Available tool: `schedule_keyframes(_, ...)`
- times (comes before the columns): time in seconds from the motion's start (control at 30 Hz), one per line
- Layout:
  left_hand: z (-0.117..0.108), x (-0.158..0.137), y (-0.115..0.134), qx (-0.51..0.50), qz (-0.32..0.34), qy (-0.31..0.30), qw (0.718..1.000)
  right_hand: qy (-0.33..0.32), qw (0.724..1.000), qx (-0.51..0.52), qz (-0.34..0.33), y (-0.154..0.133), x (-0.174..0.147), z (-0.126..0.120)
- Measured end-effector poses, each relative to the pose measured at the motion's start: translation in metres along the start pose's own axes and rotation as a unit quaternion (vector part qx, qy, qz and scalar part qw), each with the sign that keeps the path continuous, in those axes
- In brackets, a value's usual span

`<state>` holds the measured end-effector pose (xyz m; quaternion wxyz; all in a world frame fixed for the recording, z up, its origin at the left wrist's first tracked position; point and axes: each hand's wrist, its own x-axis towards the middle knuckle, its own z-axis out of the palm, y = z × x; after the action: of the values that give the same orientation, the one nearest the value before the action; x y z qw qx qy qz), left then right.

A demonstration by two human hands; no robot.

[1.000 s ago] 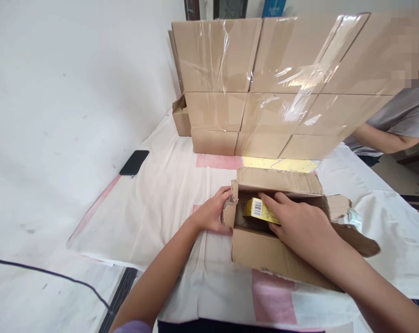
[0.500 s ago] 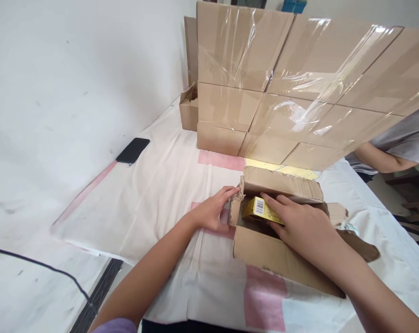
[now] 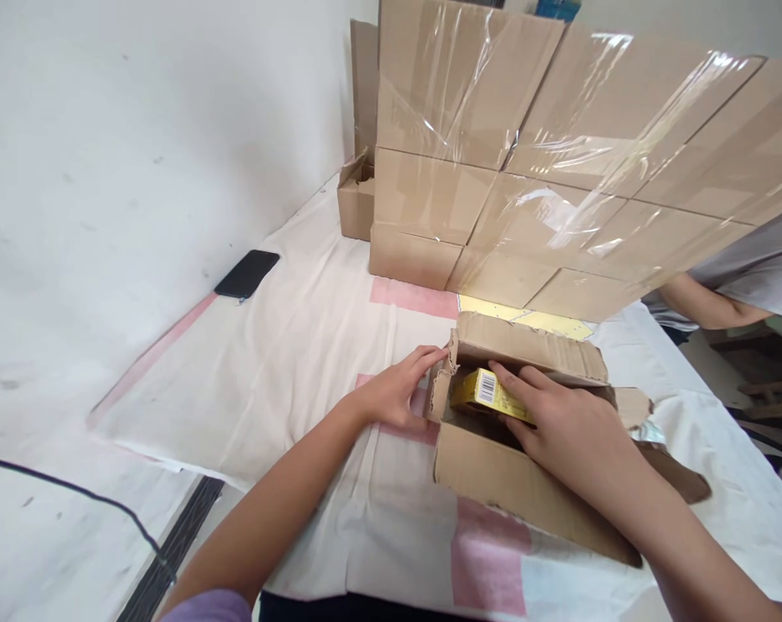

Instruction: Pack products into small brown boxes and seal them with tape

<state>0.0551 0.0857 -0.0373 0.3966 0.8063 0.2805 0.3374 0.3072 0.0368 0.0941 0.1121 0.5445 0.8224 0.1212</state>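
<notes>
An open cardboard box (image 3: 526, 488) with torn, spread flaps lies on the cloth-covered table. My left hand (image 3: 400, 390) grips its left end, fingertips on the ragged edge and thumb lower down. Inside the box is a small yellow carton (image 3: 502, 397) with a white barcode label on its end. My right hand (image 3: 569, 423) reaches in from the right and holds this carton between fingers and thumb. The carton's far part is hidden beneath that hand, as is much of the box's inside.
A tall wall of taped cardboard (image 3: 435, 194) stands behind the box. Left of it is a small open carton (image 3: 356, 207). A black phone (image 3: 248, 273) lies by the white wall. Another person's arm (image 3: 715, 302) shows at right. A black cable (image 3: 79, 492) hangs at lower left.
The view has shifted very slightly. Both hands keep their places on the cardboard box and the yellow carton, with no clear movement of either.
</notes>
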Motion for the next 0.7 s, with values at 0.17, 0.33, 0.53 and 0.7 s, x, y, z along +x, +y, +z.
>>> schedule_keyframes(0.17,-0.001,0.001,0.004,-0.002,-0.016,-0.006,1.0,0.012,1.0,0.005,-0.003,0.0,0.0,0.0)
schedule_keyframes(0.33,-0.002,0.002,0.006,-0.016,-0.01,-0.006,1.0,0.023,1.0,0.011,-0.007,0.001,-0.002,0.0)
schedule_keyframes(0.53,-0.002,0.002,0.004,-0.022,-0.022,-0.007,0.999,0.037,0.999,0.005,-0.009,-0.001,-0.005,0.001)
schedule_keyframes(0.7,0.002,0.002,0.004,-0.049,-0.031,-0.017,0.998,0.042,0.999,0.016,-0.017,-0.003,-0.01,-0.005)
